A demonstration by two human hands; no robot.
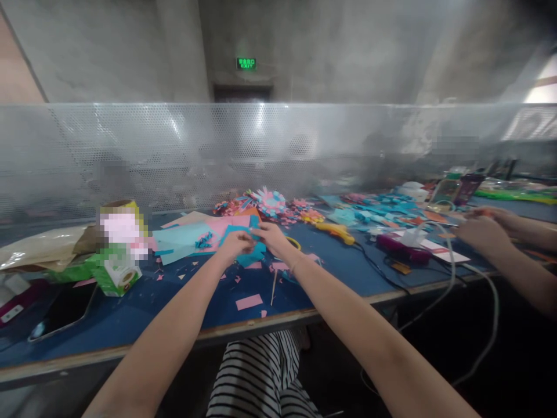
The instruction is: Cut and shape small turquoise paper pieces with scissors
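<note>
My left hand (237, 244) is closed, its fingers curled over blue paper (256, 255) near the middle of the table; what its fingertips hold is hidden. Close beside it, my right hand (274, 238) pinches at a strip of blue paper (253, 221). Light blue paper sheets (174, 241) lie left of my hands, with a small curled blue paper piece (203, 240) on them. Behind my hands stand pink and blue paper flowers (268, 201).
A yellow glue gun (335, 233) with a black cord lies to the right. A green box (115, 273) and a phone (65, 310) are at left. Pink scraps (249, 302) and a thin stick (274, 287) lie in front. A co-worker's hands (483, 229) work at right, near a purple power strip (402, 249).
</note>
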